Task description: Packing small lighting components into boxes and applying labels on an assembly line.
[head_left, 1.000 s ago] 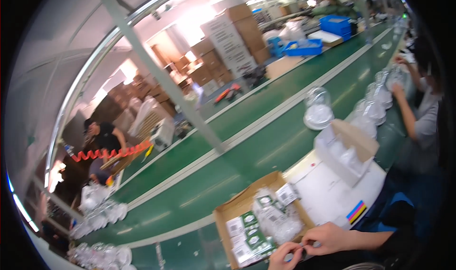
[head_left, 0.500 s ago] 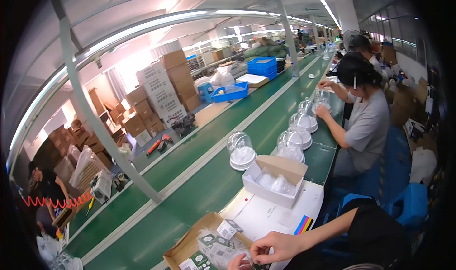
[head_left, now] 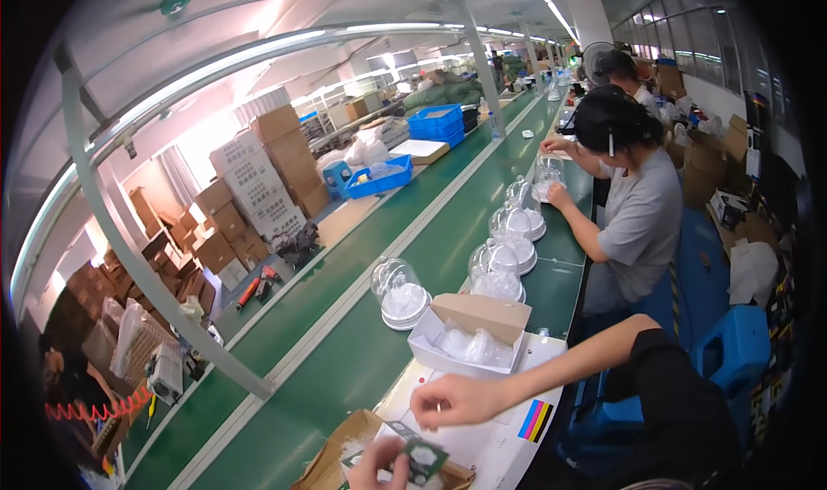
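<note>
At the lower edge, my left hand point(head_left: 379, 466) grips a small green-and-white printed box point(head_left: 425, 459) between thumb and fingers. It is over an open brown carton point(head_left: 326, 466), which has clear plastic wrapping inside; my hand and the small box hide much of the rest. Just above, my right hand point(head_left: 457, 400) hovers over a white printed sheet point(head_left: 541, 361), its fingers curled together in a pinch. Whether anything tiny is between those fingertips, I cannot make out.
An open white box point(head_left: 413, 342) holding clear plastic-wrapped pieces stands ahead. Several clear domes on white bases, one dome point(head_left: 401, 292) nearest, line the green conveyor point(head_left: 345, 382). A co-worker point(head_left: 637, 197) handles a dome at right. A blue stool point(head_left: 732, 352) stands beside my right arm.
My right hand has lifted away from my left and moved up over the sheet. My left hand has come further into view with the small green-and-white box. The whole view has shifted.
</note>
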Demonstrator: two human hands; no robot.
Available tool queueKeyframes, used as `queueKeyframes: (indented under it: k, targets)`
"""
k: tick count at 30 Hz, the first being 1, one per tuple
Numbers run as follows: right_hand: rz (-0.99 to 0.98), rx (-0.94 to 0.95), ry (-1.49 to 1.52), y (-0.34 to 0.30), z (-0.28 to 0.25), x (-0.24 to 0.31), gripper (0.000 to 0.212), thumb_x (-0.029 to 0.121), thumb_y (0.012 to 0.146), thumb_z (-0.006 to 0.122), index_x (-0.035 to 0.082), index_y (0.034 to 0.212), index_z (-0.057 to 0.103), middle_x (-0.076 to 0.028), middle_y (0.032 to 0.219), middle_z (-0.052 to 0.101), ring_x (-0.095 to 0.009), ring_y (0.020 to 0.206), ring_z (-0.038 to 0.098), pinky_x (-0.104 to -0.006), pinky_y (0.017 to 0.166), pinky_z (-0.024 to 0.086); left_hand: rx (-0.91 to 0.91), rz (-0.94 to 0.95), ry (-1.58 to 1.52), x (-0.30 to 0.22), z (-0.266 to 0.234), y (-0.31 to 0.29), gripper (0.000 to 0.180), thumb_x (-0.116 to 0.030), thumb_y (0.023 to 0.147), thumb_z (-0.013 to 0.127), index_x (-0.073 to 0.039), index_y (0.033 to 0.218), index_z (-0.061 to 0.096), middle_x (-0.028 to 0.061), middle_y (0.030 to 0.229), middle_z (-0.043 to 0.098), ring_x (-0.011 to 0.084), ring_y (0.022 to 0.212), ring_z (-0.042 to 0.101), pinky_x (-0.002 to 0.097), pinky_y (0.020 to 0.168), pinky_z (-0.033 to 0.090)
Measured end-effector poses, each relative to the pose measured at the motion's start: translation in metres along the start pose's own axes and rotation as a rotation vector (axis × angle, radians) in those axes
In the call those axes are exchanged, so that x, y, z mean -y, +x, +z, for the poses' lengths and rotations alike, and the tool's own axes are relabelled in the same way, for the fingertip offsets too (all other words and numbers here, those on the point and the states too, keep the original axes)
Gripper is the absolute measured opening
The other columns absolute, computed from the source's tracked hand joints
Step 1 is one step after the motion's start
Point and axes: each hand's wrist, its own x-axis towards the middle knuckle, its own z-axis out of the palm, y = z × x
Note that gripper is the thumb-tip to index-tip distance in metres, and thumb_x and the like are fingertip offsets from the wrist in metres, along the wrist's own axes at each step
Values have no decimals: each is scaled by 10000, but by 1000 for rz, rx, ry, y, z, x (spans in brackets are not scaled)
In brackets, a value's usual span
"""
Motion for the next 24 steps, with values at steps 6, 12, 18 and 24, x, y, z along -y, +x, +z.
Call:
queueKeyframes:
  k: [6,12,18,24]
  targets:
    - [-78,-311,-182,52,-65,-40,91,112,859,581,24,879,568,-79,919,624,-140,839,596,-279,668,503,-22,229,41,22,10,118,131,18,828,611,15,959,623,69,775,642,77,634,563,225,594,465]
    - [-185,-439,-353,107,-133,-88,97,106,834,598,14,850,570,-99,923,615,-163,810,594,-287,657,497,-84,262,49,61,21,210,173,-2,841,595,4,1013,601,118,818,666,154,731,638,273,682,496]
    - [-118,-508,-483,153,-183,-123,110,114,837,597,8,838,568,-107,1028,600,-165,919,582,-305,739,507,-122,325,184,87,25,287,179,-7,841,579,13,1019,592,150,825,672,215,769,668,306,710,502]
    - [-100,-653,-472,176,-218,-155,173,165,782,616,-2,828,617,-133,880,626,-241,822,614,-329,735,480,-150,365,192,106,43,347,145,-40,831,601,20,960,630,159,784,675,227,741,674,319,697,510]
